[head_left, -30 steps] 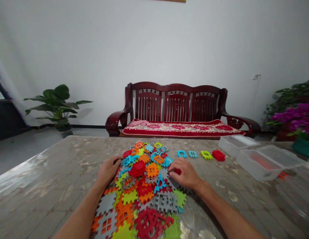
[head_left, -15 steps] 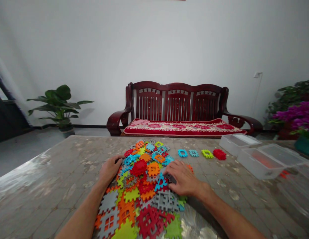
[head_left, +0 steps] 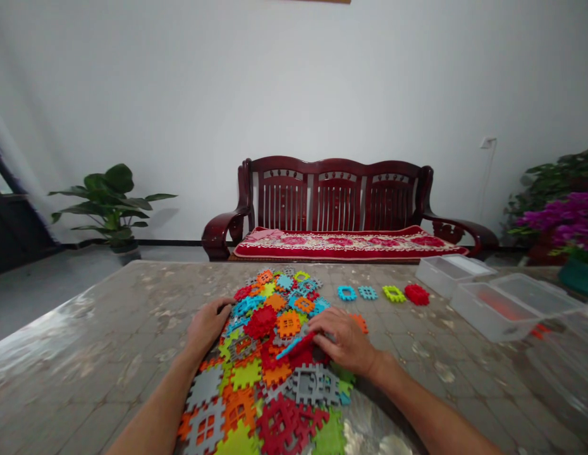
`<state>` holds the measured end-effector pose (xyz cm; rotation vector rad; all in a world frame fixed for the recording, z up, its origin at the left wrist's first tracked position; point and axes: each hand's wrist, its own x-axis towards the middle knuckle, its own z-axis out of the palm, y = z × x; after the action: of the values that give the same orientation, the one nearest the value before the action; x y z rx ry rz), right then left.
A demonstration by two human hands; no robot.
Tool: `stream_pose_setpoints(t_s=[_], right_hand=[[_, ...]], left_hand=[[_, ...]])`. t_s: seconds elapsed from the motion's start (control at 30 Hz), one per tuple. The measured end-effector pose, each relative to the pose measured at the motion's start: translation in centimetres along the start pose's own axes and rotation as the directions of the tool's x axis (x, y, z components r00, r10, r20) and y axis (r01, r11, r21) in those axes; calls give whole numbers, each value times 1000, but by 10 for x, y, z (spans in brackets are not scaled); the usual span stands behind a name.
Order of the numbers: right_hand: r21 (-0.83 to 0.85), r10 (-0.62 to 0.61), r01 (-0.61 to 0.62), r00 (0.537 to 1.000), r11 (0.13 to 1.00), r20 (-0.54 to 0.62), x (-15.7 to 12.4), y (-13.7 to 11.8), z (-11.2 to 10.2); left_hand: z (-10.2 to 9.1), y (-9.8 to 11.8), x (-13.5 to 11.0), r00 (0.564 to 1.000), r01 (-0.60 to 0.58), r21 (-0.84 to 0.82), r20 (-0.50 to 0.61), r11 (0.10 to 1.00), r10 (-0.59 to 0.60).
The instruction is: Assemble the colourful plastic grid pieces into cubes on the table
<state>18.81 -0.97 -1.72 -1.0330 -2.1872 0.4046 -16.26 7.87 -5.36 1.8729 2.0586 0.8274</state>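
A long heap of notched plastic building tiles (head_left: 246,374) in red, orange, grey, blue and green lies in front of me. My right hand (head_left: 344,338) is at the heap's right side, its fingers pinching a red tile (head_left: 302,346) that is tilted up from the heap. A light blue piece (head_left: 288,348) shows along the red tile's left edge; I cannot tell whether the two are joined. My left hand (head_left: 209,325) rests at the heap's left edge, thumb and fingers apart, holding nothing I can see. Below my right hand are grey tiles (head_left: 315,384).
Apart from the heap, a blue frame tile (head_left: 347,292), a blue lattice tile (head_left: 368,292), a green tile (head_left: 393,293) and a red tile stack (head_left: 416,294) form a row. Clear plastic boxes (head_left: 493,322) stand at right. Beyond the table (head_left: 133,316) is a wooden bench (head_left: 332,183).
My right hand has closed on a red tile and tipped it up. The blue triangle that lay flat on the heap is now tilted with it. My left hand has hardly moved.
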Motion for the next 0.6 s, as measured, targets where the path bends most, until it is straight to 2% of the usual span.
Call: stream_pose_setpoints(t_s=[0.07,0.17,0.27,0.33,0.43,0.5,0.53,0.6], right_hand=[[106,144,-137,988,985,-57,4,6,-6],[269,380,-348,922,898,-76,10,28,-26],[388,597,-552,802,738,4,8,57,-57],[396,703,-659,709,640,43,-1,76,-79],[317,781,-751,622,579,47,-18,99,-102],[220,805,-789,592,574,22,-28,110,-110],[158,805,-795,593,586,-7,-31,114,-111],[23,773,-774,630,633,-74,-36,121,-113]], left_hand=[[0,1,0,1000,-6,1,-2,1000,6],[-1,1,0,1000,-7,-4,0,1000,7],[-1,0,1,1000,1,-16,4,1000,-1],[0,-1,1,1000,3,-21,6,1000,-3],[0,-2,2,1000,-5,-24,4,1000,5],[0,-3,3,1000,-8,-22,1,1000,8],[0,-4,3,1000,-9,-20,1,1000,9],[0,-5,4,1000,-6,-15,2,1000,6]])
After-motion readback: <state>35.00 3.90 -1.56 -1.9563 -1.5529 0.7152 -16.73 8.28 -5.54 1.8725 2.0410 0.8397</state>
